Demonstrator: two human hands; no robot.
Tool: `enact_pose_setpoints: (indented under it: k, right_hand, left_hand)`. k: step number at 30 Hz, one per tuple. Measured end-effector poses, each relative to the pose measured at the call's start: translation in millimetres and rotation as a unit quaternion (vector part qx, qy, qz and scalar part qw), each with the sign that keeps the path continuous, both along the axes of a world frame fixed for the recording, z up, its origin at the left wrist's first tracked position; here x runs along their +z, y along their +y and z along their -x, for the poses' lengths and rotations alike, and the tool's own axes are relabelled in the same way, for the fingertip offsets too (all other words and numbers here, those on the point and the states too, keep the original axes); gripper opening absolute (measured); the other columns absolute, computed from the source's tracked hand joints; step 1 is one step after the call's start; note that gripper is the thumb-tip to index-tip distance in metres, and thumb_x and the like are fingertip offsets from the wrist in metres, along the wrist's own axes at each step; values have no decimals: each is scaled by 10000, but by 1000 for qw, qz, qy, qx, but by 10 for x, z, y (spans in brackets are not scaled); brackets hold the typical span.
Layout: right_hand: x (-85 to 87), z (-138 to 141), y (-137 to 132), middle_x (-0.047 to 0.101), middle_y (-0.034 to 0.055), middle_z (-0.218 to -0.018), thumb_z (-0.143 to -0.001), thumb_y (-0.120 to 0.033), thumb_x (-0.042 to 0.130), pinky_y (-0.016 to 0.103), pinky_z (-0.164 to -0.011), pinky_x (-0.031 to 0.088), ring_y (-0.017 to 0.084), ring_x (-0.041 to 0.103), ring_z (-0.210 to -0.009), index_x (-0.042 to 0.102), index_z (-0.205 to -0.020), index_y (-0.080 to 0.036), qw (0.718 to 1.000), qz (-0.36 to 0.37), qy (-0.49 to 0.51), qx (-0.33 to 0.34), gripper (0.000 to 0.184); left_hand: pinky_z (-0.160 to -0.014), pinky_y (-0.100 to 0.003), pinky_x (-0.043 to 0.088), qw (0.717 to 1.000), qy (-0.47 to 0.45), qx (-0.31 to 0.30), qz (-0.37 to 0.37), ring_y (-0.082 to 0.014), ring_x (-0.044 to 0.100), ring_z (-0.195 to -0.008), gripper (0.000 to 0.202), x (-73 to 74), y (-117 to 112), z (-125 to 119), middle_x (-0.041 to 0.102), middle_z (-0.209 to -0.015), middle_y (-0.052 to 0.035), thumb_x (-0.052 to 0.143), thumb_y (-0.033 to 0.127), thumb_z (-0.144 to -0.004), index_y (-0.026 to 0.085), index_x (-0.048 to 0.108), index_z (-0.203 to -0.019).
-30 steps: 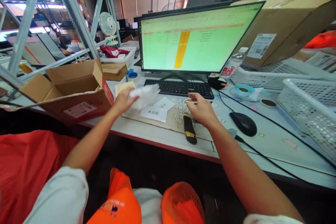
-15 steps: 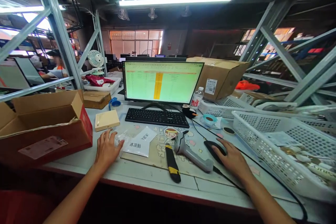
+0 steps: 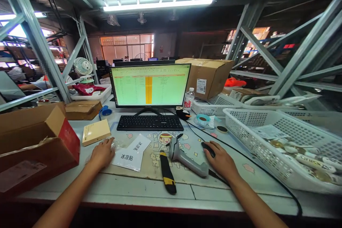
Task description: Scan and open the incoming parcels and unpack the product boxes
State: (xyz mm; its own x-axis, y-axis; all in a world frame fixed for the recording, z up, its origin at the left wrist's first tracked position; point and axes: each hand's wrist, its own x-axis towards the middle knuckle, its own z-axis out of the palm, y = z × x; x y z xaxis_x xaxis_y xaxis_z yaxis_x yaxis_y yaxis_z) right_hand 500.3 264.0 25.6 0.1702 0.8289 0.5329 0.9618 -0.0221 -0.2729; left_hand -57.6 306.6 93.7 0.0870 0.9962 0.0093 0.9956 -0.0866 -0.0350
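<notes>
My left hand (image 3: 102, 155) rests on the desk with its fingers drawn in on a crumpled clear plastic bag (image 3: 116, 144), which shows at the fingertips. Beside it lie white packets with printed labels (image 3: 128, 159); a pale yellow box (image 3: 96, 131) sits just beyond. My right hand (image 3: 220, 160) is closed over a black computer mouse (image 3: 208, 148), mostly covered by the palm. Between the hands lie a grey barcode scanner (image 3: 188, 160) and a black-and-yellow utility knife (image 3: 168, 174).
A monitor (image 3: 151, 85) showing a spreadsheet stands behind a black keyboard (image 3: 149, 123). An open cardboard box (image 3: 34, 149) is at the left, a white plastic basket (image 3: 256, 149) of packaged goods at the right. Tape rolls (image 3: 203, 119), a bottle (image 3: 189, 98) and cables surround the mat.
The whole view has shifted, with desk items appearing further left. My left hand's fingers have drawn closer together at the plastic bag. My right hand stays on the mouse.
</notes>
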Motion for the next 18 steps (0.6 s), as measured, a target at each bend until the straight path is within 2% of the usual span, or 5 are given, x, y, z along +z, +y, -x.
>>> enact_pose_setpoints:
  k: [3, 9, 11, 15, 18]
  right_hand:
    - [31, 29, -21, 641, 115, -1410, -974, -447, 453, 501, -978, 597, 329, 637, -1250, 722, -1272, -223, 1000, 1, 7, -21, 460]
    - [97, 117, -82, 645, 102, -1402, -967, -379, 463, 492, -1001, 585, 318, 632, -1254, 720, -1261, -220, 999, 17, 8, -37, 421]
    - [106, 132, -95, 647, 92, -1398, -965, -369, 463, 488, -990, 587, 315, 631, -1254, 721, -1249, -231, 999, 14, 8, -35, 408]
    - [99, 131, -101, 657, 73, -1382, -956, -360, 481, 456, -981, 590, 298, 638, -1244, 725, -1229, -257, 999, 3, 9, -35, 380]
    - [94, 129, -99, 655, 80, -1382, -959, -358, 477, 467, -994, 584, 303, 632, -1250, 726, -1230, -246, 999, 7, 9, -34, 385]
  left_hand:
    - [-952, -450, 511, 999, -2, -37, 12, -353, 613, -1250, 462, 31, 101, -93, 622, -1389, -161, 396, 348, -1024, 224, 550, -1441]
    - [-891, -429, 507, 999, 21, -29, 9, -348, 677, -1097, 394, 50, 288, -130, 704, -1143, -210, 337, 267, -1015, 114, 697, -1061]
    - [-910, -431, 496, 999, 31, -24, 4, -355, 678, -1097, 382, 73, 329, -144, 708, -1126, -224, 344, 215, -997, 87, 687, -1106]
    - [-941, -442, 487, 998, 13, -46, -37, -357, 645, -1168, 502, 218, 374, -357, 674, -1272, -189, 415, 176, -963, 134, 511, -1454]
    - [-981, -444, 483, 989, -52, -113, -83, -346, 624, -1188, 444, 366, 438, -751, 658, -1309, -163, 473, 233, -976, 168, 560, -1406]
